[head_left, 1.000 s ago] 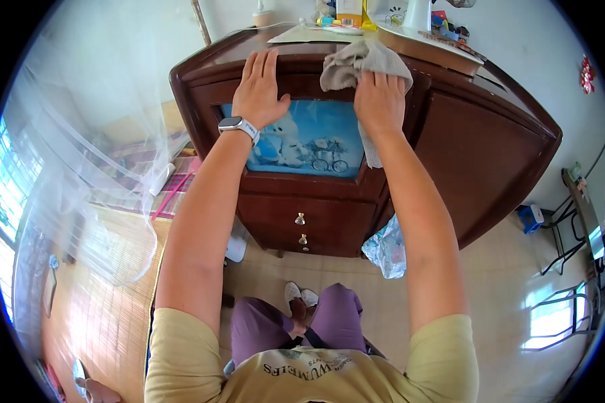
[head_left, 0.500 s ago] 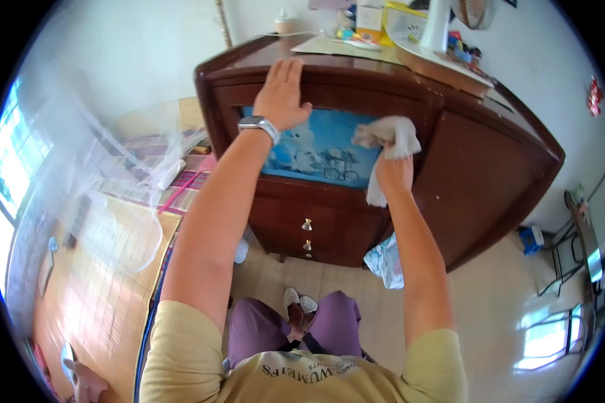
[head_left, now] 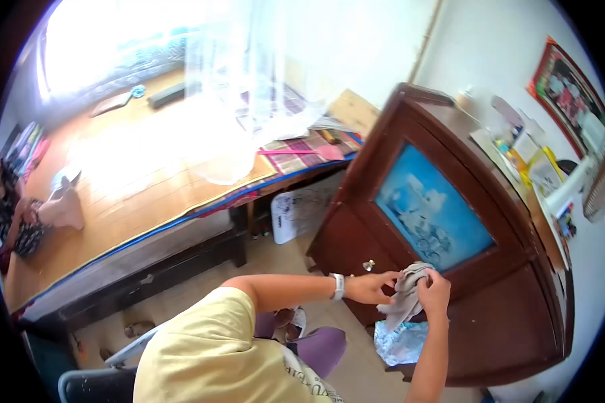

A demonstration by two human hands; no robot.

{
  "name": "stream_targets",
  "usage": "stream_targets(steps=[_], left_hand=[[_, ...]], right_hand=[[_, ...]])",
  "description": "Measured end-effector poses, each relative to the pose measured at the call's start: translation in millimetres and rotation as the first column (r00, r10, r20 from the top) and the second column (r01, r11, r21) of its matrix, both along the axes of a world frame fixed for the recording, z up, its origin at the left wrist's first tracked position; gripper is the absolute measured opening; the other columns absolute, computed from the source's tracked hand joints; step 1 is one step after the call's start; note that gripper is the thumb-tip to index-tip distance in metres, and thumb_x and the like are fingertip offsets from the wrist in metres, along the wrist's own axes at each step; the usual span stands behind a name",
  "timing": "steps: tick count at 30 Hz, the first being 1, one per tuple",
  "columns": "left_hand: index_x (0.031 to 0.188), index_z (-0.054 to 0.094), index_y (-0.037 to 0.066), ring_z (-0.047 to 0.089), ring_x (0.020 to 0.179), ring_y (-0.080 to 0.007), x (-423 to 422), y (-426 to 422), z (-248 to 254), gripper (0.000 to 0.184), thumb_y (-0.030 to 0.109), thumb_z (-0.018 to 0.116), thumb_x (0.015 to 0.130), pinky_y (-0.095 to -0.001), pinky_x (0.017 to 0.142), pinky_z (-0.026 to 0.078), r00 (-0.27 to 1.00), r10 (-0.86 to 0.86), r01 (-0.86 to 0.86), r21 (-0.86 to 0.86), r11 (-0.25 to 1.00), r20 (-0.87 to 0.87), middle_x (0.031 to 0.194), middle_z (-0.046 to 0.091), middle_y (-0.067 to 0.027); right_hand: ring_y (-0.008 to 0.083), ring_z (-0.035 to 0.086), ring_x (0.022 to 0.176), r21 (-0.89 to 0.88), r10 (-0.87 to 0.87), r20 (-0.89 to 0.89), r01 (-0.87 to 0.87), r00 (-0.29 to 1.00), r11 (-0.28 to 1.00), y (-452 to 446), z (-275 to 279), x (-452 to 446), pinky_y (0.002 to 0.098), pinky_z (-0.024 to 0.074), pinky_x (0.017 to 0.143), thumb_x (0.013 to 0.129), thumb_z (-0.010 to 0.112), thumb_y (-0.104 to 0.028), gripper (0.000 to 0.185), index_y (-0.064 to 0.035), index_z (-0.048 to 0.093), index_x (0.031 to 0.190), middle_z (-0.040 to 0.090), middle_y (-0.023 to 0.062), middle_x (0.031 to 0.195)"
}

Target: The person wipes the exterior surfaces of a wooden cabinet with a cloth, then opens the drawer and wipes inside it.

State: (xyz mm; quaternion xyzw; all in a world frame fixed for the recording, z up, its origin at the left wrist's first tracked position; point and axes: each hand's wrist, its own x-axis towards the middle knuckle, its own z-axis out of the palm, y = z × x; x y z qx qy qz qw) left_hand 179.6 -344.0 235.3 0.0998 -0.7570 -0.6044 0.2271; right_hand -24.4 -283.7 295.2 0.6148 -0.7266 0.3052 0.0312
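Observation:
A grey cloth [head_left: 405,299] hangs bunched between my two hands, in front of the dark brown cabinet [head_left: 511,316]. My left hand [head_left: 375,287], with a watch at the wrist, pinches the cloth's left side. On its right side, the fingers of my right hand [head_left: 435,290] are closed round it. Just above the cloth is the cabinet's blue picture panel [head_left: 433,208], and a drawer knob [head_left: 368,265] shows up and left of my left hand. Below the cloth lies a shiny light-blue bag [head_left: 400,342].
A person [head_left: 23,215] sits at the far left on a mat-covered bed [head_left: 141,208] under a white net. A white board [head_left: 296,211] leans beneath the bed's edge. Behind me stands a chair [head_left: 97,383]. Several items crowd the cabinet's top.
The view has swung left, showing the bed and a person. My left hand has left the cabinet's top edge and taken hold of the cloth. My right hand has brought the cloth away from the cabinet front.

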Motion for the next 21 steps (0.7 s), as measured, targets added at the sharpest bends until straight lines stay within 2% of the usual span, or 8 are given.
stream_targets(steps=[4, 5, 7, 9, 13, 16, 19, 21], left_hand=[[0.129, 0.036, 0.002, 0.06, 0.076, -0.0138, 6, 2, 14, 0.049, 0.027, 0.055, 0.092, -0.0286, 0.067, 0.049, 0.988, 0.149, -0.147, 0.089, 0.985, -0.027, 0.097, 0.058, -0.0134], [0.114, 0.046, 0.001, 0.058, 0.077, -0.01, 14, -1, 27, 0.033, 0.026, 0.053, 0.094, -0.0274, 0.065, 0.047, 0.963, 0.269, -0.266, 0.157, 0.951, 0.006, 0.082, 0.058, -0.0086], [0.104, 0.053, 0.001, 0.055, 0.078, -0.0067, 7, -21, 17, 0.026, 0.025, 0.049, 0.096, -0.0243, 0.065, 0.046, 0.8, 0.559, -0.547, 0.119, 0.829, -0.22, 0.083, 0.059, -0.0041], [0.098, 0.057, 0.003, 0.053, 0.075, -0.0047, 18, -43, 28, 0.025, 0.025, 0.046, 0.098, -0.0221, 0.066, 0.046, 0.847, 0.49, -0.375, 0.422, 0.825, -0.205, 0.083, 0.059, 0.0009], [0.1, 0.055, 0.006, 0.051, 0.075, -0.0056, 52, -47, 81, 0.024, 0.028, 0.045, 0.099, -0.0222, 0.067, 0.045, 0.781, 0.518, -0.143, 0.708, 0.691, -0.348, 0.083, 0.057, 0.0019], [0.103, 0.054, 0.008, 0.049, 0.078, -0.006, 61, -83, 69, 0.022, 0.026, 0.042, 0.099, -0.0225, 0.071, 0.044, 0.695, 0.635, -0.355, 0.608, 0.71, -0.337, 0.085, 0.055, 0.0021], [0.109, 0.052, 0.01, 0.057, 0.075, -0.0087, 72, -96, 80, 0.021, 0.023, 0.039, 0.1, -0.025, 0.066, 0.049, 0.59, 0.684, -0.35, 0.627, 0.696, -0.43, 0.089, 0.058, -0.0011], [0.111, 0.051, 0.009, 0.054, 0.082, -0.0079, 75, -103, 84, 0.021, 0.022, 0.038, 0.1, -0.0229, 0.071, 0.045, 0.573, 0.693, -0.359, 0.626, 0.692, -0.437, 0.093, 0.056, 0.0003]], right_hand=[[0.0255, 0.066, 0.071, 0.1, 0.27, 0.19, -0.292, 0.944, 0.951, -17, 26, 54, 0.0325, 0.0508, 0.067, 0.075, 0.064, -0.014, 0.027, 0.0023, 0.065, 0.096, 0.066, 0.018, 0.081], [0.0223, 0.066, 0.071, 0.111, 0.325, 0.245, -0.359, 0.913, 0.927, -21, 33, 60, 0.0312, 0.0507, 0.067, 0.074, 0.067, -0.013, 0.029, 0.0028, 0.065, 0.098, 0.067, 0.0163, 0.082], [0.0185, 0.065, 0.077, 0.113, 0.342, 0.46, -0.436, 0.819, 0.893, -29, 55, 61, 0.03, 0.0509, 0.068, 0.081, 0.068, -0.021, 0.034, 0.0029, 0.063, 0.105, 0.069, 0.0119, 0.087], [0.0217, 0.064, 0.088, 0.011, 0.36, 0.242, -0.374, 0.901, 0.927, -31, 88, 56, 0.0323, 0.0507, 0.074, 0.085, 0.064, -0.023, 0.033, 0.0016, 0.063, 0.107, 0.067, 0.0141, 0.097], [0.0314, 0.057, 0.104, -0.375, 0.078, -0.355, -0.219, 0.932, 0.901, -39, 142, 14, 0.0375, 0.0455, 0.09, 0.092, 0.054, -0.019, 0.029, 0.0, 0.059, 0.113, 0.06, 0.0156, 0.111], [0.0308, 0.055, 0.11, -0.525, -0.197, -0.529, -0.136, 0.826, 0.84, -56, 170, -55, 0.0378, 0.0433, 0.094, 0.095, 0.048, -0.016, 0.03, 0.0013, 0.057, 0.117, 0.058, 0.0162, 0.12], [0.0319, 0.055, 0.112, -0.537, -0.356, -0.659, -0.083, 0.662, 0.84, -63, 182, -115, 0.0395, 0.0439, 0.093, 0.098, 0.042, -0.02, 0.033, 0.0029, 0.056, 0.118, 0.057, 0.0185, 0.121], [0.0334, 0.056, 0.108, -0.448, -0.308, -0.602, 0.008, 0.737, 0.894, -61, 175, -130, 0.0392, 0.0449, 0.091, 0.099, 0.039, -0.021, 0.035, 0.0029, 0.056, 0.118, 0.059, 0.0189, 0.117]])
